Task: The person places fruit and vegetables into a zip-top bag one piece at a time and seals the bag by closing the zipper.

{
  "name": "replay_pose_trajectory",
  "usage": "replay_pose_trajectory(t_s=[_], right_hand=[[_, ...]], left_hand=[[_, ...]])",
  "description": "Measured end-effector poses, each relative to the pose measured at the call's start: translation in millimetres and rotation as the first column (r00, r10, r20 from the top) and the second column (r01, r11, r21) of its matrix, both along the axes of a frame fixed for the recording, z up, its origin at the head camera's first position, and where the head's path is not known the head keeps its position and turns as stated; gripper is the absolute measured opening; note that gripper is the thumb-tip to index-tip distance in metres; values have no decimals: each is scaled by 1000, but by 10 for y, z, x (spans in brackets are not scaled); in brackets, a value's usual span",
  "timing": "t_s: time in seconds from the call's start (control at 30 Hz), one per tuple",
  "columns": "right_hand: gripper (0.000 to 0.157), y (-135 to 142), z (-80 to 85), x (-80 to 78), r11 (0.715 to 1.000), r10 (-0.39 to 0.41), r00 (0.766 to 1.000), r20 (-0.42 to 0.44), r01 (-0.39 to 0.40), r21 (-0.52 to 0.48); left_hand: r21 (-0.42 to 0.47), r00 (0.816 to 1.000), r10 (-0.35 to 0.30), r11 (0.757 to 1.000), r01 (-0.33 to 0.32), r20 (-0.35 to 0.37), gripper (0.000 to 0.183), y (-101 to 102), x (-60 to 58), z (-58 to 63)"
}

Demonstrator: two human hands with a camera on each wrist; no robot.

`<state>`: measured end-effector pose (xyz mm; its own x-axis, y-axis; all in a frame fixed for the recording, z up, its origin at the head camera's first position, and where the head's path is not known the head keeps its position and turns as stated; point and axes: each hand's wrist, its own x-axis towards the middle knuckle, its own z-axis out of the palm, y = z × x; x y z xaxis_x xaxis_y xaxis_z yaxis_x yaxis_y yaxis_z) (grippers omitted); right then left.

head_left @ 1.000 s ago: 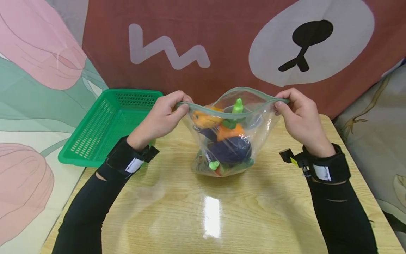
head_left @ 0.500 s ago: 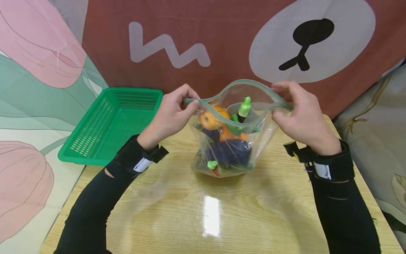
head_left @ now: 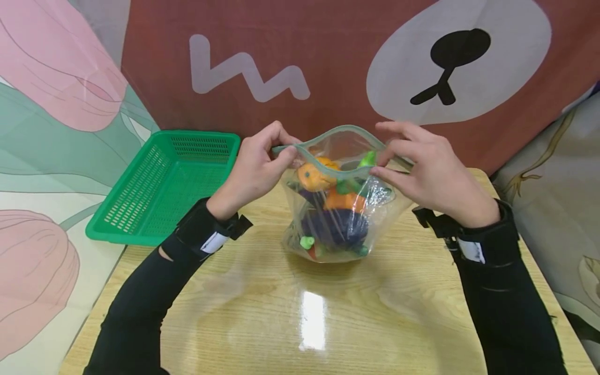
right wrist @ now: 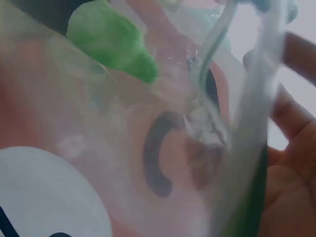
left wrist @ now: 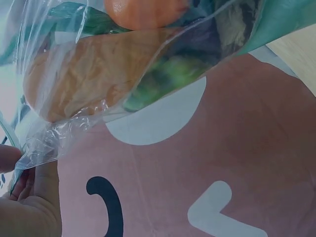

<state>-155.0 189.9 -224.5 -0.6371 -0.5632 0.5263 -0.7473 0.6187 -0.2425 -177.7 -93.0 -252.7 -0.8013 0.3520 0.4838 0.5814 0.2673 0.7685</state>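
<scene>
A clear zip bag with a pale green seal stands on the table, its mouth open. Inside are a dark purple eggplant-like piece, an orange round piece, a second orange piece and a bright green tip. In the left wrist view, an orange-brown oblong piece shows through the plastic. My left hand pinches the bag's left corner between thumb and fingers. On the right side of the rim, my right hand holds the seal between thumb and a finger, another finger raised.
Left of the bag, a green plastic basket with slotted sides rests on the wooden table. Behind the table hangs a brown cloth with a printed animal face. Patterned cloth hangs at the right.
Both hands first gripped the two corners of the bag. My right hand has shifted left along the rim, and the right side of the mouth has drawn inward. My left hand moved slightly right.
</scene>
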Motion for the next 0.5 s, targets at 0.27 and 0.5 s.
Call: replay_pose_trajectory(t_s=[0.27,0.5], right_hand=[[16,62,-62,-74,999,-50,998,39,50,14],[11,41,-54,-191,1000,-6,995,99,6,-6]], left_hand=[[3,996,64,998,-64,-69,12,-36,-52,-32],[1,994,-94,996,94,-56,15,-24,-103,-45]])
